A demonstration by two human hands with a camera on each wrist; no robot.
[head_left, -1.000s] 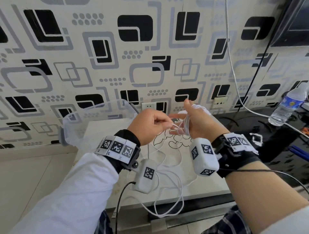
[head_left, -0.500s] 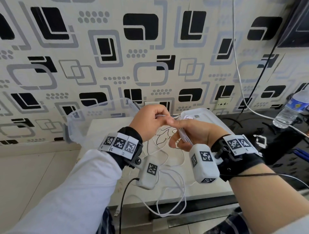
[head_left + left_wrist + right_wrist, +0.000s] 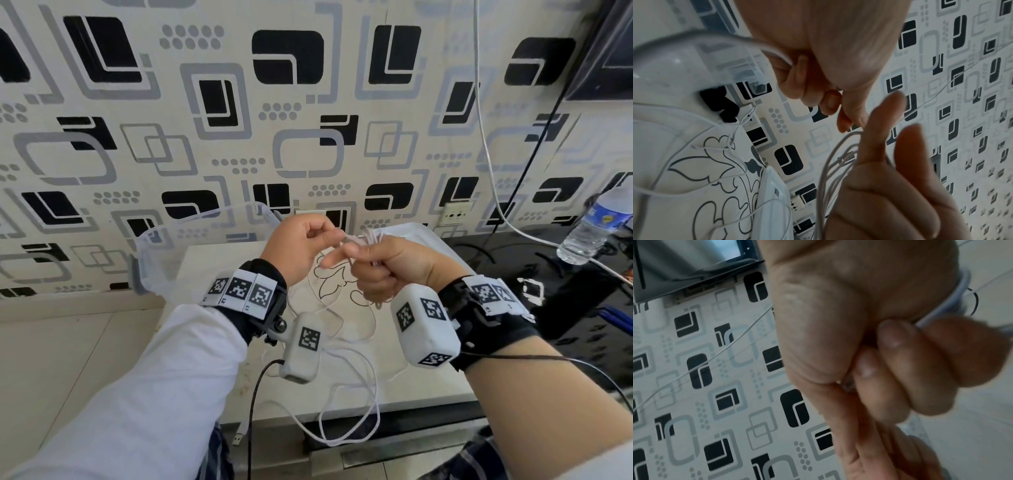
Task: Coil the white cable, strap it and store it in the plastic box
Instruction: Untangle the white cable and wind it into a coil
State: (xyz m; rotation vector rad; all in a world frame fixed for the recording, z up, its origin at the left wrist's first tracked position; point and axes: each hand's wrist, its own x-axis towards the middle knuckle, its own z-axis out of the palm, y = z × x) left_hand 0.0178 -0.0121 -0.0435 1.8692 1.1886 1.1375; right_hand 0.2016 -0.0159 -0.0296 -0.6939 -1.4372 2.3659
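My right hand [image 3: 376,265] grips a small bundle of white cable [image 3: 370,237] loops in a fist above the table, index finger stretched left. My left hand [image 3: 334,236] pinches the strand that leads into the bundle. The slack trails from there over the table top and droops past its front edge [image 3: 342,442]. In the left wrist view the loops [image 3: 835,164] run behind the right thumb. In the right wrist view the cable [image 3: 954,293] shows behind my curled fingers [image 3: 898,369]. The clear plastic box [image 3: 202,222] stands at the table's back left. A black strap-like piece [image 3: 721,104] lies on the table near the box.
A white lid [image 3: 423,240] lies at the table's back right. A water bottle [image 3: 596,226] stands on the dark unit to the right, near a wall socket [image 3: 455,216]. A white wire [image 3: 486,137] hangs down the patterned wall. The cable's plug [image 3: 239,435] dangles below the table edge.
My right hand turned down into a fist around the loops. My left hand rose and now pinches the strand right beside the bundle. The view shifted slightly.
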